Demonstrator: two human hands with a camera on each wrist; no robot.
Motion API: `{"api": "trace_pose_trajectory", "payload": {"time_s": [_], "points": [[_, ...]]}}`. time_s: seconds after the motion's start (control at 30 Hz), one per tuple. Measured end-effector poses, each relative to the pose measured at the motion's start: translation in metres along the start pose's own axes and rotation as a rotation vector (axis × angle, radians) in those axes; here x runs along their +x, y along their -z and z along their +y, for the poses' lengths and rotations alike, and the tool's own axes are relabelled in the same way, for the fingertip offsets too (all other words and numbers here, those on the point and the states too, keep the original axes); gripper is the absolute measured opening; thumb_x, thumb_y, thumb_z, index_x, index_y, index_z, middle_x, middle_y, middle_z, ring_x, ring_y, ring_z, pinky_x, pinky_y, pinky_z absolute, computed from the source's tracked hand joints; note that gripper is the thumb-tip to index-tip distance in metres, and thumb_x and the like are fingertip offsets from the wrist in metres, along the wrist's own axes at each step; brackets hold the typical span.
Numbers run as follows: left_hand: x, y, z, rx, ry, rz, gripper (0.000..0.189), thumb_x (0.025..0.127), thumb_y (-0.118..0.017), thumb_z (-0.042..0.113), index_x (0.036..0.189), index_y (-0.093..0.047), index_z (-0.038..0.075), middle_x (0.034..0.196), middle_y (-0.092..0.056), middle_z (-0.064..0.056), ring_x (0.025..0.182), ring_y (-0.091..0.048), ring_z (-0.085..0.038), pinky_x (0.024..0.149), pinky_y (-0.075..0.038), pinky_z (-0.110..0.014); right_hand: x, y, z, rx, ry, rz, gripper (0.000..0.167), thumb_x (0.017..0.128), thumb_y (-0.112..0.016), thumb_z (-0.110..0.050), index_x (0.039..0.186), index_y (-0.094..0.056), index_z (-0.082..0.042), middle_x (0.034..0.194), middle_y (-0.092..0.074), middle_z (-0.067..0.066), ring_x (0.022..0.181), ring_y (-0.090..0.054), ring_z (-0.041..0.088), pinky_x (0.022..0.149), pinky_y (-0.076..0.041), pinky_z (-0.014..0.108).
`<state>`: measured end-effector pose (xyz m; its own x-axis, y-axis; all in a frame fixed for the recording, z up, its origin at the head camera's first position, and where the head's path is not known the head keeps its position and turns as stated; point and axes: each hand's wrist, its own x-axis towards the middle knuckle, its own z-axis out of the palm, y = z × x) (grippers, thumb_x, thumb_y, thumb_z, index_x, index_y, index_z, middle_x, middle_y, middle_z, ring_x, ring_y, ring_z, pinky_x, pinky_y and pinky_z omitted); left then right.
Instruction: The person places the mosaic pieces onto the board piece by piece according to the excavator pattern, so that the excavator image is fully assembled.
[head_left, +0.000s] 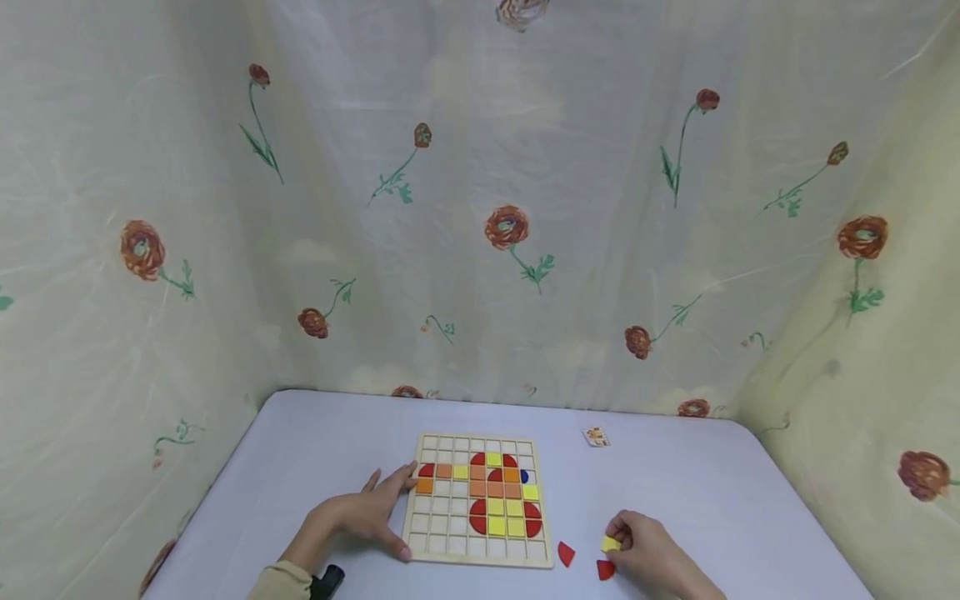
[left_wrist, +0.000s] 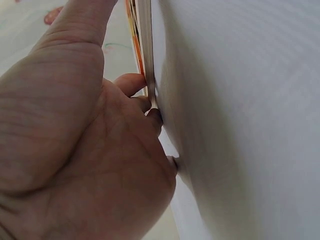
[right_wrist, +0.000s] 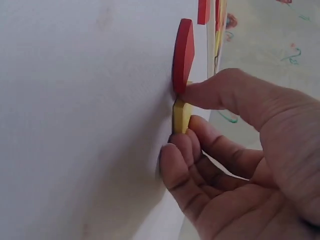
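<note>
A wooden grid board (head_left: 439,525) lies on the white table, partly filled with red, yellow, orange and blue flat tiles. Along its left edge rests my left hand (head_left: 363,512), fingers spread and thumb at the near left corner; the left wrist view shows the fingertips against the board's side. Right of the board, my right hand (head_left: 648,550) pinches a yellow tile (right_wrist: 181,112) between thumb and fingers, low at the table surface. A red quarter-circle tile (head_left: 605,570) lies right beside the yellow one, close to the thumb. Another red quarter-circle tile (head_left: 566,553) sits nearer the board.
A small printed picture card (head_left: 597,437) lies on the table beyond the board, to the right. Behind the table and along both sides hangs a flower-patterned curtain (head_left: 570,333). A black band (head_left: 327,582) is at the left wrist.
</note>
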<state>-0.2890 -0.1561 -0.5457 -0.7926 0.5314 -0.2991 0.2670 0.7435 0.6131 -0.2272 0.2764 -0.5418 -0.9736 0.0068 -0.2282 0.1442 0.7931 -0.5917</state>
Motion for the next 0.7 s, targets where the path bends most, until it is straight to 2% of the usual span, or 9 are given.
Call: {"api": "trace_pose_trajectory", "payload": {"time_s": [0.17,0.3,0.37,0.6,0.7], "points": [[-0.003,0.001,0.003,-0.003,-0.011,-0.003,0.133,0.061,-0.088,0.049,0.154,-0.004,0.005,0.153,-0.039,-0.006,0.15,-0.014,-0.031,0.121,0.004,-0.056,0.004,-0.005,-0.015,0.048,0.05,0.056,0.024,0.074,-0.078,-0.009,0.091,-0.061,-0.007,0.079,-0.057,0.001,0.072,-0.051,0.013,0.058,-0.045,0.024],[-0.002,0.001,0.001,-0.01,-0.003,0.0,0.134,0.059,-0.088,0.05,0.154,-0.004,0.006,0.154,-0.038,-0.006,0.15,-0.013,-0.029,0.122,0.005,-0.054,0.005,-0.011,-0.041,0.113,0.095,0.091,0.029,0.073,-0.076,-0.011,0.097,-0.061,-0.008,0.085,-0.058,0.001,0.077,-0.051,0.013,0.06,-0.045,0.022],[-0.001,0.001,0.0,-0.012,0.002,-0.011,0.134,0.06,-0.087,0.052,0.154,-0.002,0.007,0.155,-0.035,-0.007,0.15,-0.012,-0.03,0.121,0.007,-0.054,0.005,-0.015,-0.057,0.124,0.143,0.09,0.03,0.073,-0.076,-0.012,0.1,-0.061,-0.009,0.086,-0.058,0.0,0.079,-0.05,0.013,0.061,-0.045,0.021],[0.001,0.001,-0.001,-0.028,0.007,-0.005,0.135,0.059,-0.087,0.052,0.154,-0.003,0.007,0.155,-0.035,-0.008,0.15,-0.014,-0.03,0.121,0.007,-0.055,0.003,-0.039,-0.113,0.171,0.436,-0.012,0.031,0.077,-0.072,-0.014,0.104,-0.059,-0.008,0.099,-0.061,0.006,0.085,-0.053,0.016,0.065,-0.048,0.018],[-0.001,0.001,0.0,-0.02,0.007,-0.006,0.133,0.06,-0.087,0.05,0.154,-0.003,0.007,0.154,-0.036,-0.008,0.15,-0.014,-0.03,0.121,0.007,-0.055,0.005,-0.056,-0.135,0.191,0.517,-0.049,0.028,0.078,-0.072,-0.015,0.103,-0.06,-0.01,0.1,-0.061,0.003,0.087,-0.054,0.015,0.069,-0.05,0.019]]}}
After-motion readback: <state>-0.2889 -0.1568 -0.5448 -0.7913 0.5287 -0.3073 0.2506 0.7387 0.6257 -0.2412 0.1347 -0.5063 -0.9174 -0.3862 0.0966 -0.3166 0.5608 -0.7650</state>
